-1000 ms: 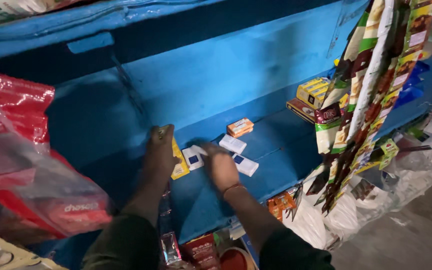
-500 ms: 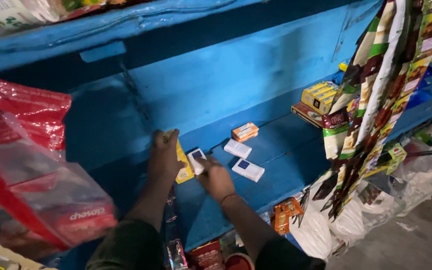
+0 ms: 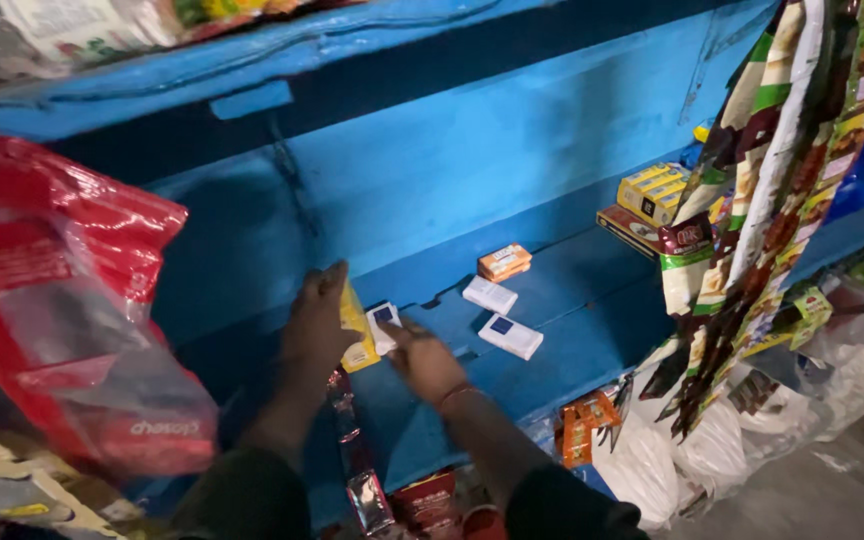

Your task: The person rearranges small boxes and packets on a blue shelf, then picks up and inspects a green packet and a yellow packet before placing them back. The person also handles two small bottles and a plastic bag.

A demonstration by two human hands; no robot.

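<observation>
My left hand point(image 3: 317, 320) is closed around a yellow packet point(image 3: 357, 335) and holds it standing on the blue shelf point(image 3: 592, 300). My right hand point(image 3: 424, 360) pinches a small white box point(image 3: 384, 322) with the fingertips, just beside the packet. Two more white boxes point(image 3: 510, 336) lie to the right, apart from my hands.

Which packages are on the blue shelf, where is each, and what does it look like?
Yellow packet: flat, under the left hand.
White box: small, dark patch, at the right hand.
Two white boxes: flat, mid-shelf.
Orange box: small, by the back wall.
Yellow cartons: stacked, right end.
</observation>
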